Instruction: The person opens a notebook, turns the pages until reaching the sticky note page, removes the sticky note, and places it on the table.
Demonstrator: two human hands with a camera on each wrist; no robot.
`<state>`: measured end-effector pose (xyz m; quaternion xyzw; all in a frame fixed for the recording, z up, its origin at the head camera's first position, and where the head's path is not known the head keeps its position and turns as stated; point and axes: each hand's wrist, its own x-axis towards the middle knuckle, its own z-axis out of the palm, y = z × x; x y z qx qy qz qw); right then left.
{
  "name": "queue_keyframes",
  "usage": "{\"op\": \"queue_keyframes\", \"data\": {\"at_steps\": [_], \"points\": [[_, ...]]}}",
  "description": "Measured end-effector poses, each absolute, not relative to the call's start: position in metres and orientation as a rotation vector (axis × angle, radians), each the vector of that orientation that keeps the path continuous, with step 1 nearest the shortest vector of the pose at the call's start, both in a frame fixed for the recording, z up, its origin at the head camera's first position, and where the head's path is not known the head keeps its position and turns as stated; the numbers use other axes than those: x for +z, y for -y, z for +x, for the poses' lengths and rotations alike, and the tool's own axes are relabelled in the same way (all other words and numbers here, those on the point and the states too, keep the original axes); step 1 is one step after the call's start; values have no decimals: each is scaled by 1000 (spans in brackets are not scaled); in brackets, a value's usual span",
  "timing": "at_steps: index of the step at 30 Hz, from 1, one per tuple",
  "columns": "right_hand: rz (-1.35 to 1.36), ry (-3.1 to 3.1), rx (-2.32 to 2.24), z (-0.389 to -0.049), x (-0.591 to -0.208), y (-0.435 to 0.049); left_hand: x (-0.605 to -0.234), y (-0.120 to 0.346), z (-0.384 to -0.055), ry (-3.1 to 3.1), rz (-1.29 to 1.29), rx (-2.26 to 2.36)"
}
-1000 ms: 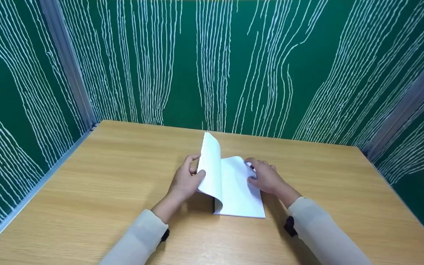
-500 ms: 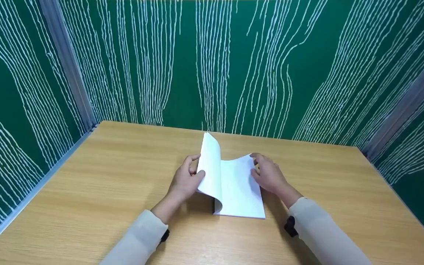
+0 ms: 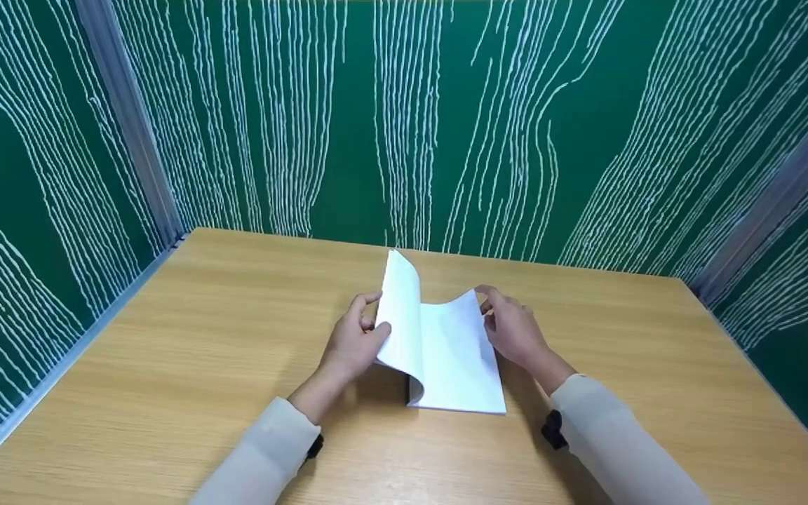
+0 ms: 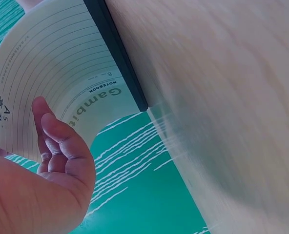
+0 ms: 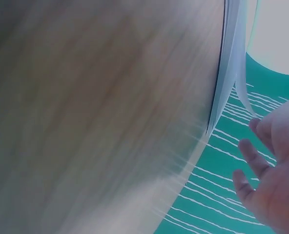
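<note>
A notebook (image 3: 460,372) with white pages lies spread on the table. Its raised left part (image 3: 400,308) curves upward, and my left hand (image 3: 351,344) grips this bundle by the outer edge, thumb on the page side. From the left wrist, the cover (image 4: 61,63) shows ruled lines and the words "Gambit" and "NOTEBOOK", beside a dark spine strip (image 4: 117,53). My right hand (image 3: 516,333) pinches the far right corner of the right-hand page, which is lifted. In the right wrist view a thin page (image 5: 241,83) bends away from the stack toward the fingertips.
The wood-grain table (image 3: 200,365) extends around the notebook on all sides. Green panels (image 3: 348,140) with white wavy lines stand behind and at both sides, joined by grey posts (image 3: 130,119). Dark wrist devices (image 3: 553,430) sit under the sleeves.
My right fingers have shifted from lying on the page's right edge to its far corner, and that corner has risen. The left hand keeps its hold on the raised part.
</note>
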<state>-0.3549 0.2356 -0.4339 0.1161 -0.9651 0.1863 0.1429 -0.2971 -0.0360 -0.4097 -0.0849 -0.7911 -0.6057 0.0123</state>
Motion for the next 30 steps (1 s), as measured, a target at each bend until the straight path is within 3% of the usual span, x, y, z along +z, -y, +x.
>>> {"op": "queue_keyframes", "data": {"at_steps": [30], "points": [[354, 3011, 919, -347, -429, -225, -408, 35, -297, 2458, -263, -1901]]}}
